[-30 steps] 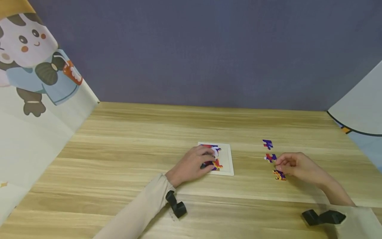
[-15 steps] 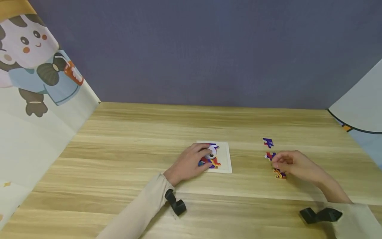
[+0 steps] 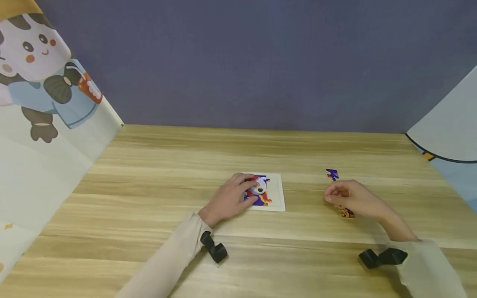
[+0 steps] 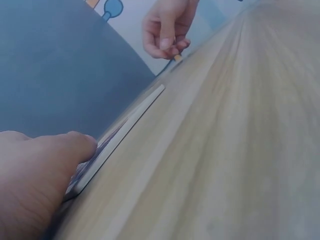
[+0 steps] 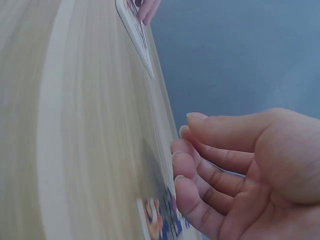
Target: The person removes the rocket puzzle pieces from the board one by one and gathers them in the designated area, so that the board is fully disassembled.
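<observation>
Head view: I've got a thin cream puzzle board (image 3: 277,196) flat on the wood table (image 3: 156,165), with a glossy fitted section (image 3: 262,188) in white, red, purple and yellow, round dark eye, next to a bare strip. Left hand (image 3: 226,198) lies over it, fingers loosely spread. Right hand (image 3: 354,198) is near two loose bits, a purple piece (image 3: 332,174) farther off and a yellow-and-purple piece (image 3: 347,213) nearer. Left wrist: I see the board nearly edge-on, thumb on it. Right wrist: thumb and index narrow, can't tell if they hold anything; a pale-edged piece (image 5: 154,220), orange and blue, lies below.
</observation>
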Action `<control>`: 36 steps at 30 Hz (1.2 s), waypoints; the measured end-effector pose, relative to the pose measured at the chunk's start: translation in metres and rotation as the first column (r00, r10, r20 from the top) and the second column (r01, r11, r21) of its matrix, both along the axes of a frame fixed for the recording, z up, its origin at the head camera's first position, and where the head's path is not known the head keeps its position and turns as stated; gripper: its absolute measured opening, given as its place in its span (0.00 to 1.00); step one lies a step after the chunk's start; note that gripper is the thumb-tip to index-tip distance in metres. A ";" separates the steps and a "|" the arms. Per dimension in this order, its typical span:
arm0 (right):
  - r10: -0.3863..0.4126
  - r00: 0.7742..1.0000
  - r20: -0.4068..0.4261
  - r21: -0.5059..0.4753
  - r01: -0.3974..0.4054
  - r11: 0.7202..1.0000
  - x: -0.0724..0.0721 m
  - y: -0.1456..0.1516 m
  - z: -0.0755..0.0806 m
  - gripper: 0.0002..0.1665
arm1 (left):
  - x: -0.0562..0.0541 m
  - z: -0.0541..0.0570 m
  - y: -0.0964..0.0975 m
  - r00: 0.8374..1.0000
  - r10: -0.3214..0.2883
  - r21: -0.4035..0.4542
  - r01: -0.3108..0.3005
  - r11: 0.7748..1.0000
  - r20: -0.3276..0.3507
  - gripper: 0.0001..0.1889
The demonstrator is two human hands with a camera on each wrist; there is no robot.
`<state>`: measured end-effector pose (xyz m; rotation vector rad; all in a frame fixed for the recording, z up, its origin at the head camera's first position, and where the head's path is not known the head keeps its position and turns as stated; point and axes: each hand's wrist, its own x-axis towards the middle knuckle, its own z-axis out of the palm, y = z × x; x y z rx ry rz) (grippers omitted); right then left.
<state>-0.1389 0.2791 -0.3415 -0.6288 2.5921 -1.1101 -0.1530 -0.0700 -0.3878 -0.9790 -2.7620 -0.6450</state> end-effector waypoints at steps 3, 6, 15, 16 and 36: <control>0.024 1.000 0.012 -0.026 -0.024 0.999 -0.002 -0.007 0.001 0.08 | 0.000 0.001 -0.002 1.000 0.008 -0.008 -0.008 1.000 0.006 0.25; 0.030 0.999 0.032 -0.038 -0.029 0.999 -0.005 -0.013 0.002 0.09 | 0.000 0.001 -0.002 1.000 0.012 -0.020 -0.012 1.000 0.012 0.26; 0.020 0.999 0.042 -0.055 -0.018 0.998 -0.014 -0.031 0.005 0.08 | 0.001 0.003 -0.001 0.999 0.009 -0.012 -0.008 1.000 0.033 0.26; 0.019 0.999 0.030 -0.052 -0.017 0.998 -0.015 -0.033 0.006 0.08 | 0.001 0.003 -0.001 0.999 0.011 -0.012 -0.011 1.000 0.034 0.26; -0.025 0.999 -0.026 0.016 0.026 1.000 -0.032 -0.088 0.003 0.08 | 0.000 0.001 -0.004 0.999 0.020 -0.017 -0.019 1.000 0.033 0.26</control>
